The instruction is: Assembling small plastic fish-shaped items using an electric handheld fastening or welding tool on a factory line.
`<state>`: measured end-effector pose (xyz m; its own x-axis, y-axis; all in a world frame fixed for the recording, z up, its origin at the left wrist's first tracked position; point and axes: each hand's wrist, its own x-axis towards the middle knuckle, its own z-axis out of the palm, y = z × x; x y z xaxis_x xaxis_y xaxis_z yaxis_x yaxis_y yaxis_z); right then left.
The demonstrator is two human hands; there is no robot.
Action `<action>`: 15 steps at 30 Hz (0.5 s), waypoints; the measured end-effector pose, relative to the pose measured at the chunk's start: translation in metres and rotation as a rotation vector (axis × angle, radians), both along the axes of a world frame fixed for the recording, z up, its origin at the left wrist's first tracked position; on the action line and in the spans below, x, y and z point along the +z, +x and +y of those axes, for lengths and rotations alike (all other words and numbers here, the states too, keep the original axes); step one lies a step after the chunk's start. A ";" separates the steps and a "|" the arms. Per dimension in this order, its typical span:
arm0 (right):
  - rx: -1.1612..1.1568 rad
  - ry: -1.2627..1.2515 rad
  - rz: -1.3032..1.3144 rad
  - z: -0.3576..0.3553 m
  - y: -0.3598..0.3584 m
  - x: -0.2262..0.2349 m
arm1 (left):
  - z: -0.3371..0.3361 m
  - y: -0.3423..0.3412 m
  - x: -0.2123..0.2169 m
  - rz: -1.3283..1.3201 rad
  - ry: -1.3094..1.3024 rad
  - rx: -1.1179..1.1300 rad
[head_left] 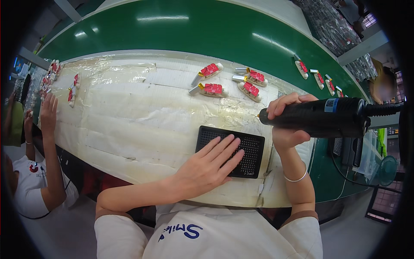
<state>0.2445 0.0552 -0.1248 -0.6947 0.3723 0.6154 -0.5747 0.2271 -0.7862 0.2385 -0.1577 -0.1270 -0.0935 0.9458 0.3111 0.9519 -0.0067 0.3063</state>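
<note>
Left hand (207,166) lies flat, fingers spread, on black tray (252,151); right hand (286,123) seemingly grips electric screwdriver (321,117).

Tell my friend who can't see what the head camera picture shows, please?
A person's right hand holds a black electric screwdriver while the left hand lies flat on a black perforated tray. Small red-and-white parts lie on the table.

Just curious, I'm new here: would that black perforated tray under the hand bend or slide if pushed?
The black tray looks thin, flat and probably stiff. The left hand lies flat on it, perhaps because it would slide easily on the table covering.
</note>
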 end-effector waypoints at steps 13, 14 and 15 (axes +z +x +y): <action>0.026 -0.053 0.044 0.001 -0.004 -0.002 | -0.006 0.019 0.017 -0.055 -0.219 0.299; 0.018 -0.080 0.057 0.001 -0.004 -0.002 | -0.010 0.019 0.018 -0.078 -0.276 0.431; 0.016 -0.083 0.053 0.001 -0.004 -0.003 | -0.015 0.022 0.018 -0.060 -0.317 0.406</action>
